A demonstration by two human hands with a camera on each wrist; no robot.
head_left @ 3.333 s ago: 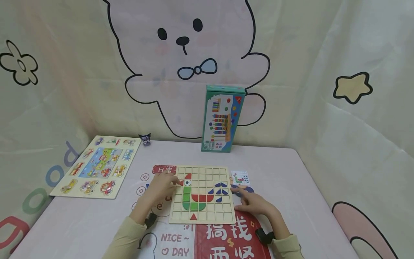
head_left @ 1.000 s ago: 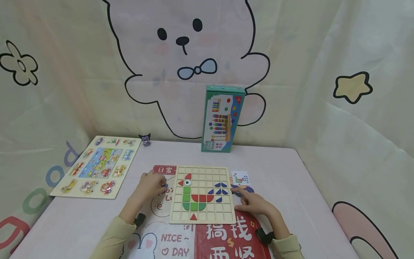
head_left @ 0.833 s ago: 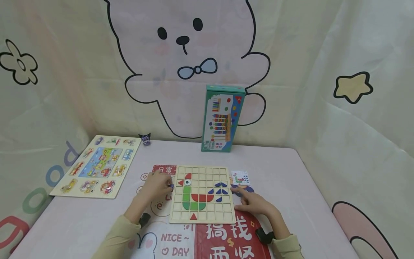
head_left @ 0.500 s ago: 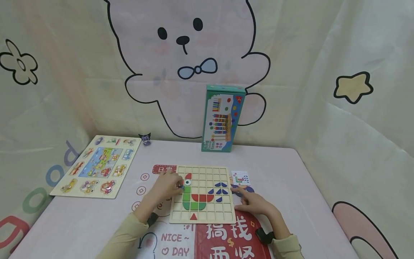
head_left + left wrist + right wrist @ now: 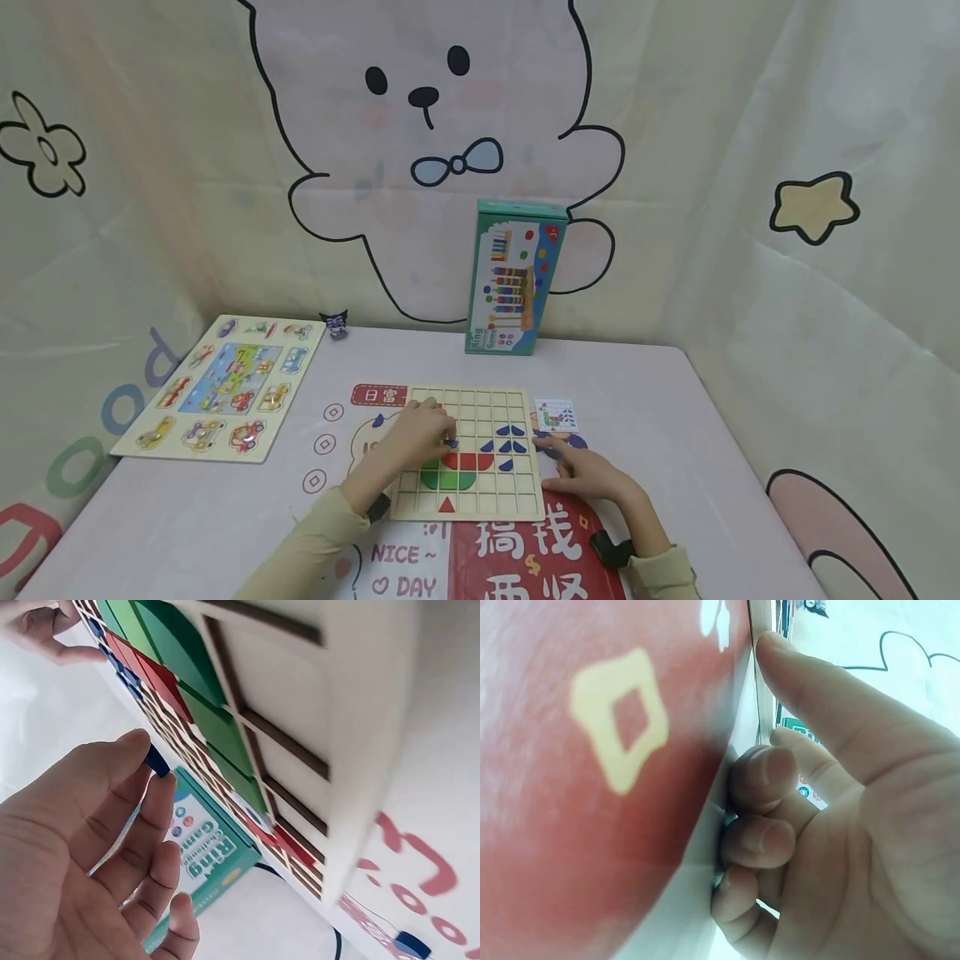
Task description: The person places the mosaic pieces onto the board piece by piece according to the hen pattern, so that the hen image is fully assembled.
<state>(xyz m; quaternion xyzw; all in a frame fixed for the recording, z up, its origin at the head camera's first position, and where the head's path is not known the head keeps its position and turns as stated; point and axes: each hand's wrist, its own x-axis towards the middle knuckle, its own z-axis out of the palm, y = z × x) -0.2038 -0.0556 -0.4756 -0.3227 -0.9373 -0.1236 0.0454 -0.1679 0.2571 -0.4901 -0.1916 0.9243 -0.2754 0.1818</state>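
Note:
Between thumb and forefinger, my left hand [image 5: 420, 433] pinches a small dark blue piece [image 5: 157, 760] over the left half of a wooden grid board [image 5: 487, 504]. Green pieces [image 5: 447, 481], red pieces [image 5: 468, 461] and several blue leaf-shaped pieces [image 5: 513, 447] lie in its squares, forming a bird. My left hand hides the bird's head in the head view; a round eye piece [image 5: 249, 810] shows in the left wrist view. My right hand [image 5: 588, 475] rests at the board's right edge, thumb and forefinger touching it, the other fingers loosely bent.
Another blue piece [image 5: 378, 420] lies on the printed mat [image 5: 408, 567] left of the board. A small picture card [image 5: 556, 414] sits beyond my right hand. A vehicle puzzle board [image 5: 225, 379] lies at left, a green game box [image 5: 516, 279] stands behind, near a small figurine [image 5: 335, 324].
My left hand, with the blue piece pinched, has moved right from the mat to over the board. The blue piece on the mat has come into sight. My right hand stays at the edge.

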